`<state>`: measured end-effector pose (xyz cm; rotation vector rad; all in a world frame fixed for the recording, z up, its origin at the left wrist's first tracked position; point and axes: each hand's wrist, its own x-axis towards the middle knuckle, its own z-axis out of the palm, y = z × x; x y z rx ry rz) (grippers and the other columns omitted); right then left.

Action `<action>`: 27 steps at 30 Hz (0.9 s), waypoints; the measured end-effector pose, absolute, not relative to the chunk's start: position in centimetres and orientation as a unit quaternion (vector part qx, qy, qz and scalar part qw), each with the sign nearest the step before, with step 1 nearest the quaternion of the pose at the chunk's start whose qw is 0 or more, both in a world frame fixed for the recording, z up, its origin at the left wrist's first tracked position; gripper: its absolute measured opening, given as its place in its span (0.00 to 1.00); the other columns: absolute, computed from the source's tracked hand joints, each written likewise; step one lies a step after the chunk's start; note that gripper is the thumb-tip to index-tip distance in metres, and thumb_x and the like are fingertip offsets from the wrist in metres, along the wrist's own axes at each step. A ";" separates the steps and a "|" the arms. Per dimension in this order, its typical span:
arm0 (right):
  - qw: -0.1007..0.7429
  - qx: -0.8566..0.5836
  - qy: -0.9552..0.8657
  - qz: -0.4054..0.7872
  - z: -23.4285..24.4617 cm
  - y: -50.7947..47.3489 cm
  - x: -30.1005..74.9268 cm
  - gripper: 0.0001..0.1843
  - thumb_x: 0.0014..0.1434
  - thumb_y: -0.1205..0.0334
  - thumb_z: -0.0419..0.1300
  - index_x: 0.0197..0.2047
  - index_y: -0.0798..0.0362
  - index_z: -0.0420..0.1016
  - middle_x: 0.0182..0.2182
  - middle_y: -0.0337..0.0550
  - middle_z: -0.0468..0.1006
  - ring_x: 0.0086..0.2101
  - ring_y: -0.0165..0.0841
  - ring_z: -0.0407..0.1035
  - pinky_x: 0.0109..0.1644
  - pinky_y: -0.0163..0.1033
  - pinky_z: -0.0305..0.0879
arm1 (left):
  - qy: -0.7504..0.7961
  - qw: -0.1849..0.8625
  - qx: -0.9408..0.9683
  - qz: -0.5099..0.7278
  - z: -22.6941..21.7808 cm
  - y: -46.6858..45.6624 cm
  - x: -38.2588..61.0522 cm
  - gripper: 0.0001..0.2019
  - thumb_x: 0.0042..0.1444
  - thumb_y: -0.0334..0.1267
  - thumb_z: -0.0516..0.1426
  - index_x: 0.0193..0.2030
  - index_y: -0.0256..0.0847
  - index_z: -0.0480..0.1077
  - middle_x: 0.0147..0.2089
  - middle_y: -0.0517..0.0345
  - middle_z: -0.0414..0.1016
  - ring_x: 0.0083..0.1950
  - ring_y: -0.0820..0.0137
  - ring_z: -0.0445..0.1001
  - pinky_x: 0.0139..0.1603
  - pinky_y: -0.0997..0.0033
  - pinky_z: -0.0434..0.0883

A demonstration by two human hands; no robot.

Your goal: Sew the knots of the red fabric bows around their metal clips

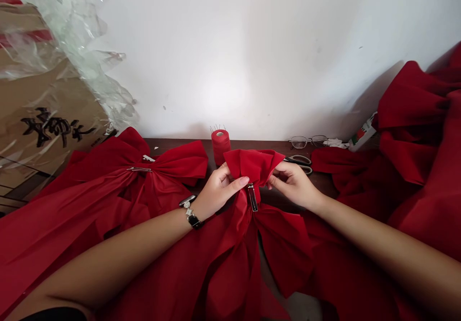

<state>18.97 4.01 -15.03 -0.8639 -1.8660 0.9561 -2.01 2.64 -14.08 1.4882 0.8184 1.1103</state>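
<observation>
Both hands hold a red fabric bow (pixel 284 234) with a metal hair clip (pixel 252 197) at its middle. My left hand (pixel 218 191) is closed on the upper loop's left side, its thumb lying near the clip's top end. On the loop's right side, my right hand (pixel 295 184) pinches the fabric between thumb and fingers. The bow's other loop and long tails hang below toward me. Just behind stands a red thread spool (pixel 220 145) with several needles stuck in its top. Part of a pair of scissors (pixel 304 160) shows beyond my right hand.
Another red bow (pixel 180 162) with a clip lies at left. A cardboard box (pixel 43 104) and clear plastic wrap (pixel 86 37) stand beyond it. Eyeglasses (pixel 298 141) and a white bottle or packet (pixel 363 132) sit by the wall. More red fabric (pixel 414 119) is piled at right.
</observation>
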 end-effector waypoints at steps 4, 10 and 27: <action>0.409 -0.329 -0.751 0.401 -15.1 4.0 19.0 0.12 0.57 0.54 0.60 0.26 0.52 0.69 0.22 0.40 0.73 0.24 0.31 0.67 0.31 0.37 0.66 | 0.362 0.520 0.630 0.449 -14.2 2.5 -2.1 0.17 0.55 0.47 0.61 0.42 0.34 0.75 0.48 0.48 0.77 0.50 0.60 0.74 0.54 0.62 0.69; 0.421 -0.318 -0.769 0.361 -14.2 4.0 19.2 0.18 0.61 0.50 0.58 0.25 0.53 0.67 0.19 0.39 0.68 0.22 0.29 0.61 0.28 0.34 0.61 | 0.361 0.506 0.644 0.445 -14.2 2.0 -1.9 0.17 0.60 0.47 0.57 0.46 0.34 0.73 0.46 0.49 0.79 0.50 0.61 0.75 0.51 0.65 0.70; 0.401 -0.259 -0.821 0.314 -13.2 4.2 19.8 0.12 0.62 0.59 0.58 0.29 0.56 0.72 0.24 0.42 0.74 0.27 0.29 0.67 0.33 0.33 0.65 | 0.331 0.559 0.635 0.417 -14.2 2.1 -2.0 0.17 0.59 0.46 0.58 0.49 0.36 0.74 0.51 0.49 0.78 0.55 0.59 0.74 0.56 0.62 0.69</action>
